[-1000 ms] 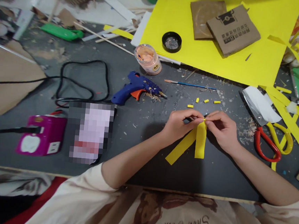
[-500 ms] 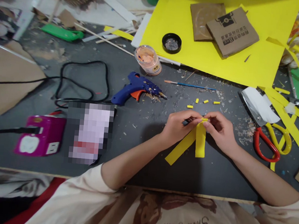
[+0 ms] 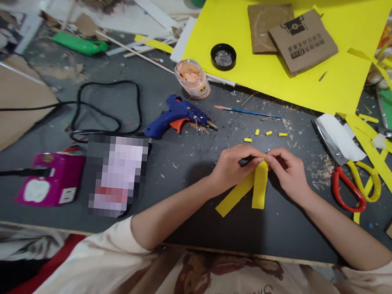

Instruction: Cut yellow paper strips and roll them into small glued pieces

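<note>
My left hand [image 3: 233, 165] and my right hand [image 3: 287, 171] meet over the dark table [image 3: 187, 164], fingertips pinched together on the top end of a yellow paper strip [image 3: 260, 191]. The strip hangs down toward me, and a second yellow strip [image 3: 232, 199] lies slanted under it. A thin dark stick-like thing [image 3: 246, 160] shows between my left fingers. Several tiny yellow paper rolls [image 3: 265, 134] lie just beyond my hands.
A blue glue gun [image 3: 178, 115] with black cord [image 3: 106, 116] lies left of my hands. Nearby are a paint jar [image 3: 192, 77], a thin brush [image 3: 247, 111], red-and-yellow scissors [image 3: 350, 188], a big yellow sheet [image 3: 277, 81] carrying cardboard pieces, and a magenta power strip [image 3: 50, 184].
My fingertips have closed in slightly on the strip's top end, which sits a little lower. Nothing else has moved.
</note>
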The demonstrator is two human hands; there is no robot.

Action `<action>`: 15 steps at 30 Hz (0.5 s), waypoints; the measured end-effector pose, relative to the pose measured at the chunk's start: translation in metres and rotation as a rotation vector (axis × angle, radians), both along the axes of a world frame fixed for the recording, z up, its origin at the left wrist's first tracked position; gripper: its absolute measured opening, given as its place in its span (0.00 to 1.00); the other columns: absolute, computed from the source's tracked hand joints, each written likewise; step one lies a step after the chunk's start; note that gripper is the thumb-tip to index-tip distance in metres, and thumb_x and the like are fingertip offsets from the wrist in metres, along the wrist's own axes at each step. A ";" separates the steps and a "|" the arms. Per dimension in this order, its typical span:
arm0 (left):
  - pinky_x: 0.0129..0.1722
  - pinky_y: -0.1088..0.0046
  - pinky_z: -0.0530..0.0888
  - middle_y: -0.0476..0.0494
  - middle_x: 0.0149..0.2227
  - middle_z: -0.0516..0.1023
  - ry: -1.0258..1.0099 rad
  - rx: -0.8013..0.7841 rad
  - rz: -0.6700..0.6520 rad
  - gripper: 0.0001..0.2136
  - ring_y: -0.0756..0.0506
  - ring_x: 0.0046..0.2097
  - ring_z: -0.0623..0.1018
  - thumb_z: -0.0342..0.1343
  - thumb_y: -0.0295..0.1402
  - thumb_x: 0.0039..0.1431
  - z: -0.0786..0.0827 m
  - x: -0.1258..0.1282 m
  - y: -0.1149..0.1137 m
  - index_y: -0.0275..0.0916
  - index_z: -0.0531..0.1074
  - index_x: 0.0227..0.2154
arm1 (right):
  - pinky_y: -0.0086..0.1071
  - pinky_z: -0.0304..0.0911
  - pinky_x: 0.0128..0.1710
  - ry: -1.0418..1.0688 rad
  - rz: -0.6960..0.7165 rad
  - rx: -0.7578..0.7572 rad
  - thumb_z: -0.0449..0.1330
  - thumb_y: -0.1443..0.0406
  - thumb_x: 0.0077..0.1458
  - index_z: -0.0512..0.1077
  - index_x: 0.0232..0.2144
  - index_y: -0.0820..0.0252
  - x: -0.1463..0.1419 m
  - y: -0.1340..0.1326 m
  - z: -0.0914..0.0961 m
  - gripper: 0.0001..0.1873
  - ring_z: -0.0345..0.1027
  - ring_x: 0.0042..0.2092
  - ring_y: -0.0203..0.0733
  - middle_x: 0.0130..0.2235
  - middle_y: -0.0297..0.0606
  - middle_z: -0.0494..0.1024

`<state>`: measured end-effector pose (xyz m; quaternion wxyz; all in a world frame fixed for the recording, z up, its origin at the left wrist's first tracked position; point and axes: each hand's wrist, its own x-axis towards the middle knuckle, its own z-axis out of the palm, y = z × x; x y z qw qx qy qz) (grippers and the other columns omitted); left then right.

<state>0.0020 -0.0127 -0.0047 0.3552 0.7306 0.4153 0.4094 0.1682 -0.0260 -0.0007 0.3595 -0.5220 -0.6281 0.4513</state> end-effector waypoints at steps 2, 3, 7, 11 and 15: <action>0.35 0.76 0.73 0.47 0.30 0.81 -0.034 -0.016 -0.007 0.04 0.51 0.33 0.79 0.55 0.28 0.57 -0.002 0.000 0.001 0.38 0.75 0.30 | 0.27 0.59 0.25 0.002 -0.010 0.004 0.55 0.61 0.57 0.70 0.29 0.58 0.000 0.000 0.000 0.08 0.63 0.25 0.32 0.25 0.31 0.72; 0.35 0.76 0.73 0.47 0.30 0.81 -0.048 -0.026 -0.010 0.04 0.51 0.33 0.79 0.55 0.28 0.57 -0.003 0.000 0.001 0.38 0.75 0.29 | 0.27 0.59 0.26 0.003 -0.013 0.003 0.55 0.61 0.57 0.70 0.29 0.58 0.000 0.000 -0.001 0.08 0.63 0.25 0.32 0.25 0.31 0.72; 0.35 0.76 0.74 0.47 0.30 0.81 -0.071 -0.060 -0.005 0.04 0.51 0.32 0.79 0.56 0.29 0.56 -0.002 0.000 0.001 0.37 0.75 0.29 | 0.27 0.60 0.25 0.000 -0.024 0.006 0.56 0.60 0.57 0.70 0.29 0.57 0.000 -0.001 0.000 0.08 0.63 0.25 0.32 0.25 0.31 0.73; 0.35 0.80 0.74 0.48 0.32 0.81 -0.066 -0.126 -0.002 0.04 0.52 0.33 0.79 0.55 0.28 0.57 0.004 0.001 0.000 0.37 0.74 0.33 | 0.27 0.60 0.25 0.022 -0.066 0.015 0.56 0.61 0.56 0.70 0.29 0.57 0.000 -0.001 0.002 0.07 0.63 0.24 0.32 0.26 0.31 0.73; 0.33 0.81 0.74 0.49 0.30 0.80 -0.066 -0.155 -0.003 0.04 0.53 0.31 0.79 0.55 0.29 0.57 0.005 0.000 -0.001 0.37 0.74 0.33 | 0.28 0.61 0.25 0.049 -0.083 0.007 0.57 0.61 0.56 0.70 0.29 0.57 -0.001 -0.002 0.003 0.07 0.65 0.25 0.32 0.27 0.32 0.74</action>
